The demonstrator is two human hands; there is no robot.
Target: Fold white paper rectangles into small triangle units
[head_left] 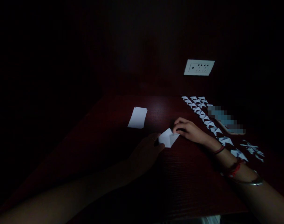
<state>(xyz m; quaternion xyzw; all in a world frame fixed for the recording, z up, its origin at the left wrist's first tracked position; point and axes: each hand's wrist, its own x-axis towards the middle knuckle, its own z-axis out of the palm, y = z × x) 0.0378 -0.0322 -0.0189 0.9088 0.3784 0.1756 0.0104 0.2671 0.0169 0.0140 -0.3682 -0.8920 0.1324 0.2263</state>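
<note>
A small white folded paper (169,137) lies on the dark red-brown table (184,180) in dim light. My left hand (144,154) pinches its left corner with fingers together. My right hand (190,130) presses and grips the paper's right edge with curled fingers. Red bands and a metal bangle circle my right wrist.
A stack of white paper slips (137,117) lies to the left of the hands. Several folded white paper pieces (208,119) run in a row along the right side. A white wall socket (199,67) sits on the back wall. The surroundings are very dark.
</note>
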